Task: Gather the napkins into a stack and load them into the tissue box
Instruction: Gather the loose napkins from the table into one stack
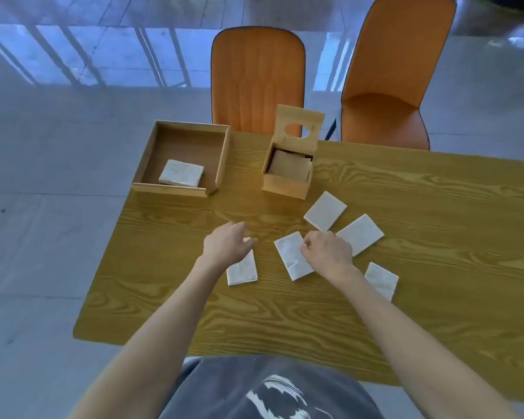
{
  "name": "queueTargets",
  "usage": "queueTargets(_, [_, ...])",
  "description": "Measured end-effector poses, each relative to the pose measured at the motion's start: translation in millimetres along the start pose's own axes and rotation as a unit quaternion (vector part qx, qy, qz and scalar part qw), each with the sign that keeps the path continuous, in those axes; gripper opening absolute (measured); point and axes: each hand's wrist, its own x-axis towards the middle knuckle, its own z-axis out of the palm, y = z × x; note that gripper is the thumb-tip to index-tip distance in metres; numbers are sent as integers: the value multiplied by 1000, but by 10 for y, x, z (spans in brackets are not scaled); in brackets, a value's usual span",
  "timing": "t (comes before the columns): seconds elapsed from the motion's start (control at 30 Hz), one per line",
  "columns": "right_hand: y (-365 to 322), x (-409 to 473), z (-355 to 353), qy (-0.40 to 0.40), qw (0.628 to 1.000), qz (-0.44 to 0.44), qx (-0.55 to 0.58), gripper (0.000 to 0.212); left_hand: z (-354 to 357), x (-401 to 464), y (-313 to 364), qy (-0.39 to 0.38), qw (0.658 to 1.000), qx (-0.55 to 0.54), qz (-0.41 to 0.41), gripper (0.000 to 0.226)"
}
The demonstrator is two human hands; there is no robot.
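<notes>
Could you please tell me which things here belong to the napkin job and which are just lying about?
Job: five loose napkins, open tissue box, left hand, right hand.

Lying about: wooden tray, napkin pack inside it, two orange chairs.

Both bare arms reach forward, left hand (227, 244) and right hand (327, 252) loosely curled.

Cool, bluish daylight falls evenly across my table (406, 237), leaving only faint shadows; railing reflections streak the far floor (73, 55), and wide-angle distortion bends and softens the edges.
</notes>
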Motion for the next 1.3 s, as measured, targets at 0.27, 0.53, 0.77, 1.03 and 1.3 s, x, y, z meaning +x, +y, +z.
queueTargets(0.27, [-139,6,293,15,996,78,27,36,509,-139,-86,92,982,-83,-140,68])
queueTargets(0.53, [-103,45,408,17,989,133,60,62,701,-201,-60,95,975,-89,-180,88])
queueTargets(0.77, [-102,31,428,14,975,161,153,50,676,-143,-1,83,956,-185,-211,108])
queueTargets(1.03, [4,-43,542,7,953,138,269,17,745,-179,-46,82,893,-359,-259,106])
queueTargets(1.3, [-11,-151,527,-39,792,158,588,19,785,-213,-38,50,786,-570,-233,21])
